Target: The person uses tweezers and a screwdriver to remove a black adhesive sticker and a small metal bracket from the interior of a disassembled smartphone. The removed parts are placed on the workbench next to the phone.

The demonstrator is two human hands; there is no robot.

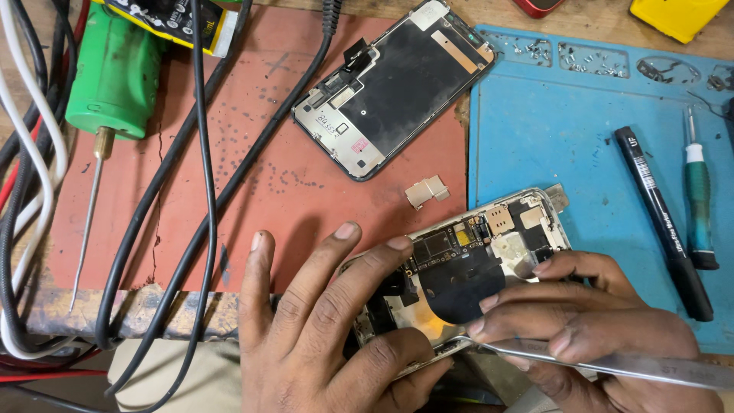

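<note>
Right hand (589,329) pinches metal tweezers (634,365) (left hand (321,336) steadies opened phone (466,264)).

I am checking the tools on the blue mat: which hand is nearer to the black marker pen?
Right. The right hand lies just left of the black marker pen; the left hand is far left, across the opened phone.
</note>
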